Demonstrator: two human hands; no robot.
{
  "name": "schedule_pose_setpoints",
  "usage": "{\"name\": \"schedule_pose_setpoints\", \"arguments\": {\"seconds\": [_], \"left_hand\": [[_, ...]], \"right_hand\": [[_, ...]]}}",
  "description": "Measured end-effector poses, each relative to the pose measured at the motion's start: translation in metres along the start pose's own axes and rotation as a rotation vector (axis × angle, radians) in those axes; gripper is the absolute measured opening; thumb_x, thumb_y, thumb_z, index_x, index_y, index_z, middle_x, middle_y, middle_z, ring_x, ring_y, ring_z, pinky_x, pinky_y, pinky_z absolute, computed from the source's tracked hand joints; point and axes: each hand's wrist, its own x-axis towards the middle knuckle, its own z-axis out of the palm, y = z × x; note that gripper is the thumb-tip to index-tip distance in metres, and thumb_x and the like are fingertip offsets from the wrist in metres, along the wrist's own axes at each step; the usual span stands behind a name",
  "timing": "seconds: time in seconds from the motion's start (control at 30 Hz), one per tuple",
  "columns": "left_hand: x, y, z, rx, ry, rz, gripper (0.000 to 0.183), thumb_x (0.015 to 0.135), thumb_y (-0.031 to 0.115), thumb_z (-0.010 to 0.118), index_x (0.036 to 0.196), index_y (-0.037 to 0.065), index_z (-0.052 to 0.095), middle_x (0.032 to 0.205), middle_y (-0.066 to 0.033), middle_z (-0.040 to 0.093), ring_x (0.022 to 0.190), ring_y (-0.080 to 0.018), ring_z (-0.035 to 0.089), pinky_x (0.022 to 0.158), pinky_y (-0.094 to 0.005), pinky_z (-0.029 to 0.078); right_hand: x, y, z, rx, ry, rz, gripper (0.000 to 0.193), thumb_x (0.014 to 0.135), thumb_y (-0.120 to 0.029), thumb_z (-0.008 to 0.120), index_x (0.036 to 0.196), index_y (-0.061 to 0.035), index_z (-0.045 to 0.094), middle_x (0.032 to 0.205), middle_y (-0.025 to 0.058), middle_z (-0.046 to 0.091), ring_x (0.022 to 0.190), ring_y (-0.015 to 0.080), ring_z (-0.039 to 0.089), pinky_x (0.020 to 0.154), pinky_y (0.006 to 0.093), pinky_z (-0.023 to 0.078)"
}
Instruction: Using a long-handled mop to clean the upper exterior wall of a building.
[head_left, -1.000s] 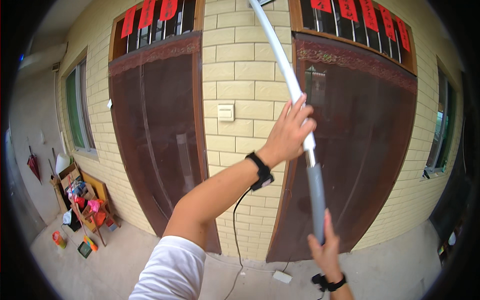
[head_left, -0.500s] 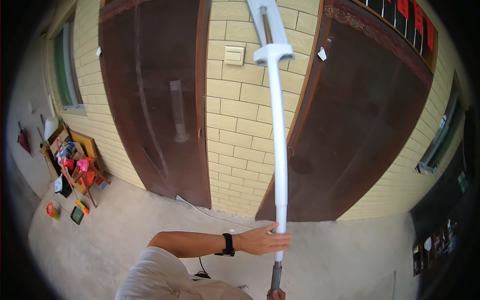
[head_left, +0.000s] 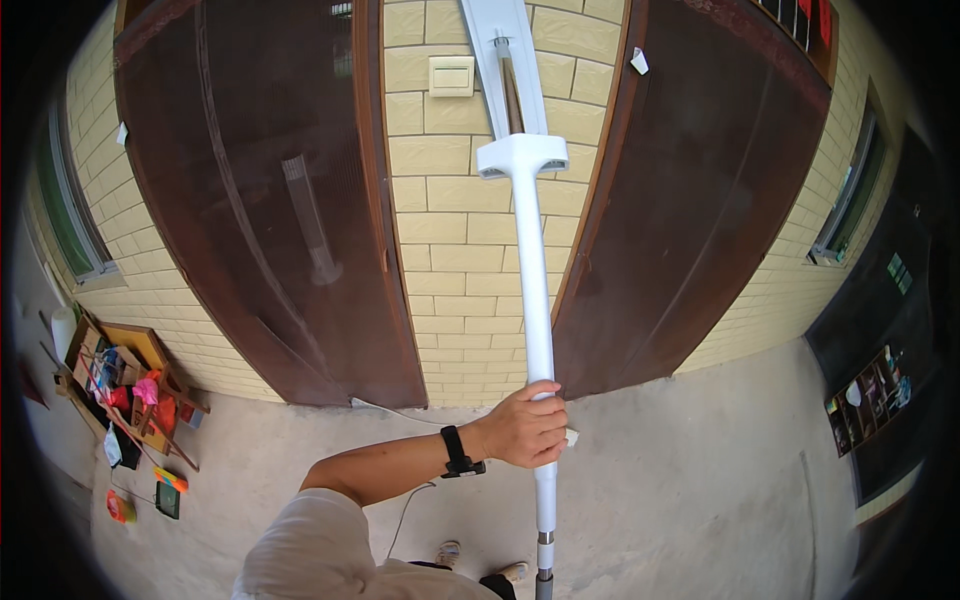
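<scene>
My left hand [head_left: 524,427], with a black band on the wrist, is wrapped round the white tube of a flat mop [head_left: 533,270]. The mop stands raised in front of me, its pole running up the picture. A wide T-shaped white collar [head_left: 522,157] sits high on the pole. Above it, the long white mop head [head_left: 505,85] lies in line with the pole and is cut off by the top edge. At the bottom the pole narrows to a metal section and a grey grip [head_left: 545,584]. My right hand is out of the picture.
Two dark brown screened doors [head_left: 290,220] flank a strip of yellow brick wall [head_left: 455,230] with a light switch [head_left: 451,76]. A cable [head_left: 400,414] trails over the concrete floor. A cluttered wooden chair [head_left: 150,390] stands left; a low rack [head_left: 868,400] stands right. My feet [head_left: 450,553] show below.
My left hand has gone from outstretched fingers against the tube to a closed grasp higher in the picture. The mop's collar sits lower and further left. My right hand has left the view.
</scene>
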Motion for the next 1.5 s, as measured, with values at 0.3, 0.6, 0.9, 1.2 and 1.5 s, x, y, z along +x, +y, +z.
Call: {"name": "schedule_pose_setpoints", "arguments": {"seconds": [0.3,0.6,0.9,1.2,1.5], "left_hand": [[-0.061,0.036,0.029,-0.051,-0.128,-0.082,0.013,0.082,0.016,0.068,0.073,0.011,0.059,0.080,-0.0023,0.057,0.083,-0.0186,0.058,0.099,-0.0423,0.046],[-0.107,0.088,0.078,-0.114,-0.157,-0.160,0.018,0.080,0.014,0.067,0.065,0.010,0.058,0.071,-0.0026,0.053,0.075,-0.0194,0.055,0.089,-0.0384,0.045],[-0.065,0.075,0.079,-0.079,-0.170,-0.116,0.024,0.073,0.016,0.067,0.053,0.010,0.057,0.059,-0.0012,0.052,0.071,-0.0199,0.053,0.084,-0.0387,0.044],[0.092,0.002,0.005,0.091,-0.003,0.058,0.025,0.073,0.019,0.069,0.054,0.013,0.054,0.060,-0.0003,0.052,0.066,-0.0205,0.052,0.079,-0.0426,0.043],[-0.028,0.083,0.124,-0.050,-0.258,-0.059,0.025,0.081,0.027,0.066,0.061,0.013,0.062,0.069,-0.0004,0.058,0.078,-0.0202,0.055,0.087,-0.0405,0.042]], "right_hand": [[-0.029,0.094,0.055,-0.035,0.034,0.147,0.036,0.080,-0.025,0.085,0.100,0.0009,0.070,0.070,0.0033,0.064,0.060,0.0151,0.055,0.053,0.0350,0.046],[-0.070,0.190,0.072,-0.006,0.083,0.191,0.038,0.076,-0.027,0.089,0.094,0.0011,0.071,0.071,0.0043,0.064,0.061,0.0161,0.053,0.053,0.0383,0.044],[-0.067,0.174,0.042,0.198,0.226,0.010,0.031,0.087,-0.025,0.080,0.096,-0.0007,0.064,0.071,0.0000,0.057,0.058,0.0121,0.049,0.051,0.0333,0.044],[-0.040,-0.052,-0.040,0.291,0.312,-0.457,0.025,0.082,-0.016,0.081,0.087,0.0000,0.062,0.067,0.0008,0.053,0.061,0.0139,0.045,0.053,0.0363,0.040],[-0.112,0.092,-0.043,0.030,0.288,-0.038,0.029,0.077,-0.016,0.084,0.088,0.0053,0.068,0.067,0.0068,0.061,0.061,0.0168,0.050,0.055,0.0416,0.045]]}}
